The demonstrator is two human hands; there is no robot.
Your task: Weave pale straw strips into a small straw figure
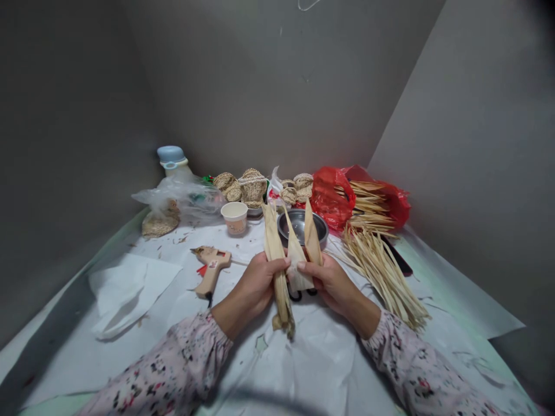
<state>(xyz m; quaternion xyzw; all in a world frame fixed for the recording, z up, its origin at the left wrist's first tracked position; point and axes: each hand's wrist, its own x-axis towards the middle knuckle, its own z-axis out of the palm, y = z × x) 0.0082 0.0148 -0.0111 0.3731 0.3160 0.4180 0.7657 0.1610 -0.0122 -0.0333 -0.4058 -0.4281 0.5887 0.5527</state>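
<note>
In the middle, my left hand (pixel 259 283) is closed around a long bundle of dried corn husk (pixel 274 237), which hangs below the fingers to a knotted, darker lower end. My right hand (pixel 338 284) pinches a separate, narrow pointed corn husk piece (pixel 312 234). Between the thumbs lies a paler, wide husk piece (pixel 300 277), touched by both hands, its pointed tip upward. Black loops (pixel 296 296), perhaps scissor handles, show just under this piece; the rest is hidden. Behind the husks stands a metal bowl (pixel 324 231), partly covered by them.
A glue gun (pixel 212 268) lies left of my hands, near a paper cup (pixel 235 218). Husk strips (pixel 385 277) spread at right, before a red plastic bag (pixel 333 199). Woven pieces (pixel 253 189) line the back; a clear bag (pixel 191 193) and bottle (pixel 170 155) stand left.
</note>
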